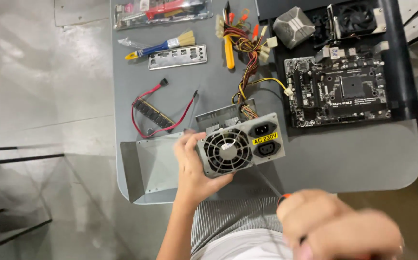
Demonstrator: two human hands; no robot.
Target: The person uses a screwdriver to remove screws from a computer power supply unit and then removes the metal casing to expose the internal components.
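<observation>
The left hand (192, 166) wraps around the fan end of the power supply (240, 147), fingers closed on its left edge, holding it tipped up at the centre of the frame on the grey surface (343, 159). The right hand (339, 226), blurred at the lower right, is fisted on a screwdriver (271, 188) whose thin shaft points up toward the supply's lower edge; the tip seems just short of the case.

As it looks, the supply's cover (148, 166) is already off and lies open just left of the unit, so opening seems partly done. The fan (227, 150) is still in place, and the cable bundle (245, 58) is still attached, trailing to the upper middle.

Around it: a motherboard (339, 89) at the upper right, close beside the supply, with a yellow lead running to it; a heatsink (293, 26) and cooler fan (355, 19) above that. At the upper left lie a brush (163, 45), a metal plate (177, 57), a memory stick (153, 113) and a red cable (170, 118). The wires and the motherboard crowd the supply's far side.
</observation>
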